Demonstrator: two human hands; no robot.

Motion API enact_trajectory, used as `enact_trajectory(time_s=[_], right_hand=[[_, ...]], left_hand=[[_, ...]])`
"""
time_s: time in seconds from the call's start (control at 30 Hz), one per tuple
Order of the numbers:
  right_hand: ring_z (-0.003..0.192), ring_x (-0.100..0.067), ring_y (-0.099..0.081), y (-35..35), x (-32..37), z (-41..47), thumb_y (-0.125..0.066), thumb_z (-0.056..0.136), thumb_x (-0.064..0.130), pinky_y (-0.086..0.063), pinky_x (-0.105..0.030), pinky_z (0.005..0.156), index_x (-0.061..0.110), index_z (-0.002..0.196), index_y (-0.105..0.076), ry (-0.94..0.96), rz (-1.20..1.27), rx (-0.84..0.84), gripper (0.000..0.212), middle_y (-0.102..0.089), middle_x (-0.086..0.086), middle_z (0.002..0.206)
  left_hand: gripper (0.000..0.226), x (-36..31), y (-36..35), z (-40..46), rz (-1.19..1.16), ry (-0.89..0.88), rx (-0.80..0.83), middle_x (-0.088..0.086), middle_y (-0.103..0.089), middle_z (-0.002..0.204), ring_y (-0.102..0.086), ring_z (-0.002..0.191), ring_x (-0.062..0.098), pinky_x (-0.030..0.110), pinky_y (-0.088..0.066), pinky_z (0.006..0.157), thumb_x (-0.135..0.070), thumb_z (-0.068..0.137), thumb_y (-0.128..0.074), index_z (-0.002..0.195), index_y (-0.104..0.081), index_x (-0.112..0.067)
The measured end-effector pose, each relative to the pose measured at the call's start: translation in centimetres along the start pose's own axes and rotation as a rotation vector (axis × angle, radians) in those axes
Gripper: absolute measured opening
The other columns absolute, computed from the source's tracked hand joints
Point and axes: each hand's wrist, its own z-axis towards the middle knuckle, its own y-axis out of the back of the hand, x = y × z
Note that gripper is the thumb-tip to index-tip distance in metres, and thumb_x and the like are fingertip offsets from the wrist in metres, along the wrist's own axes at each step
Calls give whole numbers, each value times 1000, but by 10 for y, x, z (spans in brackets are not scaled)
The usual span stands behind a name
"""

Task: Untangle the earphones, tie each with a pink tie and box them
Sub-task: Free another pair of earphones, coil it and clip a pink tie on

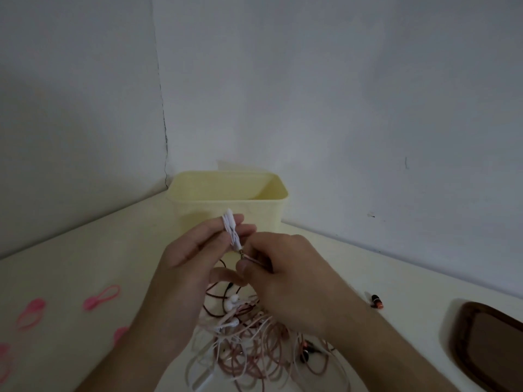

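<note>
My left hand (186, 258) grips a folded bundle of white earphone cable (230, 229), held up in front of the pale yellow box (226, 199). Close on its right, my right hand (285, 275) pinches a pink cable near a gold plug (240, 253) just below the bundle. Under both hands lies a tangle of pink, white and dark red earphone cables (249, 346) with white earbuds (232, 302) on top. Several pink ties (102, 297) lie on the table at the left.
The open box stands in the corner where two walls meet. A dark brown tray (486, 343) sits at the right edge of the cream table (85, 250). A small black and orange earbud (376, 301) lies on its own right of my right wrist.
</note>
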Motion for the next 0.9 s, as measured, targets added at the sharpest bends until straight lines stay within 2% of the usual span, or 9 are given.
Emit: enact_trajectory(time_s=[0.13,0.23,0.3,0.4,0.47,0.57,0.67,0.73,0.9], right_hand=[[59,-5,-56,13,2,-2,-66,102,30,-43,-22,57,23,78,-64,-9,115,-21,25,-64,15,65],[60,-8,-63,19,1,-1,-67,101,28,-55,-33,59,23,80,-69,-4,163,-65,22,-74,9,73],[60,-12,-62,20,-3,0,-69,100,27,-56,-38,63,22,79,-69,-8,165,-140,21,-71,2,71],[53,-8,-52,18,-10,2,-70,100,28,-47,-30,54,20,78,-69,-44,230,-199,23,-62,5,65],[52,-16,-56,16,-13,3,-67,102,27,-48,-27,51,19,79,-69,-79,302,-196,25,-61,4,68],[64,-13,-58,9,-16,5,-60,106,26,-48,-32,63,21,77,-67,-59,237,-160,30,-61,7,68],[61,-9,-55,-1,-15,5,-54,107,26,-46,-33,61,28,73,-62,-72,175,-60,35,-60,10,66],[60,-7,-55,-4,-11,4,-52,107,26,-43,-23,56,30,75,-61,-61,99,14,34,-60,7,68],[60,-7,-48,-9,1,3,-52,107,17,-39,-17,56,29,72,-46,7,-67,100,38,-50,10,68]], left_hand=[[27,6,-5,-1,213,19,44,12,-73,91,-62,67,26,40,-53,56,-18,105,-55,97,-80,-18],[29,7,-4,-1,228,65,132,11,-63,72,-53,57,22,40,-43,55,-27,102,-61,86,-75,-8],[36,5,-4,-1,126,115,192,13,-57,68,-48,54,22,37,-39,54,-32,100,-64,84,-72,-1],[39,3,0,-3,-130,185,232,12,-47,67,-44,55,19,31,-36,50,-29,94,-59,92,-71,8],[35,3,2,-4,-226,205,243,8,-48,68,-45,56,15,28,-37,48,-27,89,-69,94,-73,7],[41,5,5,-4,-328,164,265,7,-62,78,-58,66,13,24,-44,50,-29,81,-83,104,-76,4],[33,2,3,-3,-359,111,168,9,-75,93,-72,82,14,22,-49,51,-18,78,-73,106,-80,-3],[36,0,1,-1,-361,98,93,11,-80,104,-77,92,16,21,-52,51,-11,74,-69,107,-82,-7],[41,0,1,3,-225,37,-29,13,-79,115,-77,107,24,25,-56,53,2,81,-64,120,-73,-4]])
